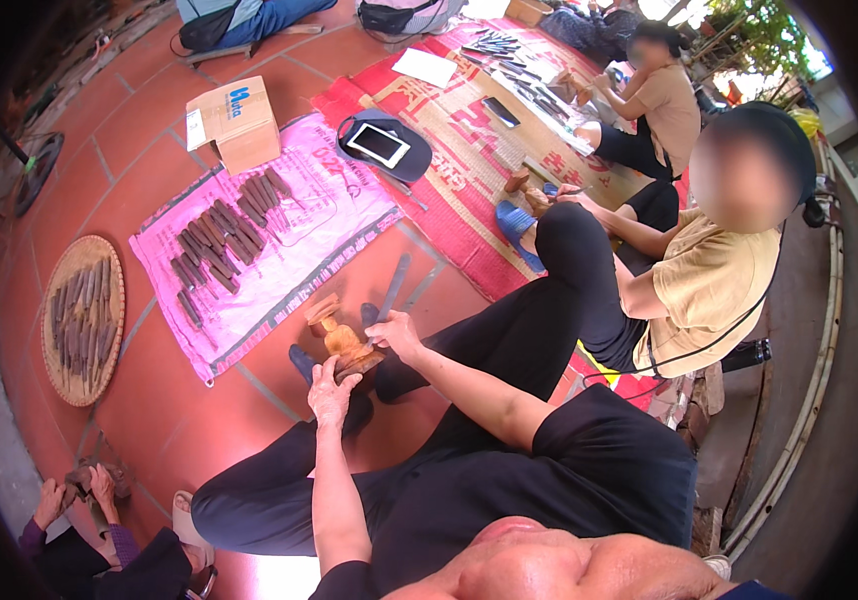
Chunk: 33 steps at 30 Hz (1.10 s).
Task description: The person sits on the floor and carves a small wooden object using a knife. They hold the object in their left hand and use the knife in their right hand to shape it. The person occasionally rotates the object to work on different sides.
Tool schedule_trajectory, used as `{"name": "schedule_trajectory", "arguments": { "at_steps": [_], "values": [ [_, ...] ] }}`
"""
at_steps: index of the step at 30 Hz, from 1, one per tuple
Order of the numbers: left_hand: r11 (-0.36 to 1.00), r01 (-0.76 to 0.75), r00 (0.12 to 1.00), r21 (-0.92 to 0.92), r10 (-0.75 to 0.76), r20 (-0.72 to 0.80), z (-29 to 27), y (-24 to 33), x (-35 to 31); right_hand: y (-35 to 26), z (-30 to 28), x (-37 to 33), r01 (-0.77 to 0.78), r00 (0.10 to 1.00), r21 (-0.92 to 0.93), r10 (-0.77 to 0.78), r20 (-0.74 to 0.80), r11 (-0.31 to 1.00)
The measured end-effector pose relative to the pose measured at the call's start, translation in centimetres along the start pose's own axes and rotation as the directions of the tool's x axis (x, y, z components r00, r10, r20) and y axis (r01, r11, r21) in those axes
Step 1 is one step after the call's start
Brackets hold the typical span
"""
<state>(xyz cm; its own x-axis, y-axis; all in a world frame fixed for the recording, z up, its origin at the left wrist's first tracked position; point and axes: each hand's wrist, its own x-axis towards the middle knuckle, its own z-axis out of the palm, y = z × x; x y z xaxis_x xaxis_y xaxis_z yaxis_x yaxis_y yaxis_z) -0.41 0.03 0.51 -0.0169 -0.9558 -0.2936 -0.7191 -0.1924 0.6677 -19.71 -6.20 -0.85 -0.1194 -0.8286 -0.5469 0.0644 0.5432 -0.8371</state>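
Observation:
My right hand [398, 334] is closed around a long, dark grey knife [396, 284], its flat blade pointing away from me. Between my bent legs stands a light-brown wooden stand [337, 335] with a shaped neck and a wider base. At that base, my left hand [331, 391] bends its fingers against a brown piece; the fingertips partly hide what they grip. Both hands are close together at the stand. Ahead, several dark brown sticks [219, 240] lie in rows on a pink printed sheet [299, 190].
A round woven tray [50, 345] of similar sticks lies at the left. Beyond the sheet are a cardboard box [247, 150] and a cap [414, 150] with a phone [377, 144]. Two seated people work at the right on a red mat [439, 215]; another person's hands [99, 490] work at lower left.

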Motion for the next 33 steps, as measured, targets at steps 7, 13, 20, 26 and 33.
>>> {"name": "schedule_trajectory", "arguments": {
  "at_steps": [7,13,20,26,33],
  "values": [
    [1.0,0.012,1.0,-0.008,-0.012,0.002,0.0,-0.1,0.0,0.6,0.4,-0.3,0.026,0.997,0.112,-0.034,0.07,0.993],
    [1.0,-0.002,0.999,0.0,0.002,-0.036,0.0,-0.4,0.0,-0.2,-0.1,0.1,-0.016,1.0,0.251,0.02,-0.011,0.968],
    [1.0,0.006,1.0,-0.019,-0.007,-0.02,-0.4,0.5,-0.2,-0.5,0.8,0.1,-0.014,1.0,0.127,0.011,0.019,0.992],
    [1.0,0.013,1.0,0.003,-0.013,0.016,-0.2,0.0,-0.7,0.6,1.0,-0.5,0.048,0.999,0.135,-0.051,0.018,0.99],
    [1.0,0.007,1.0,0.006,-0.007,-0.011,-0.2,-0.1,-0.7,0.2,0.5,0.0,0.008,1.0,0.147,-0.007,-0.004,0.989]
  ]
}}
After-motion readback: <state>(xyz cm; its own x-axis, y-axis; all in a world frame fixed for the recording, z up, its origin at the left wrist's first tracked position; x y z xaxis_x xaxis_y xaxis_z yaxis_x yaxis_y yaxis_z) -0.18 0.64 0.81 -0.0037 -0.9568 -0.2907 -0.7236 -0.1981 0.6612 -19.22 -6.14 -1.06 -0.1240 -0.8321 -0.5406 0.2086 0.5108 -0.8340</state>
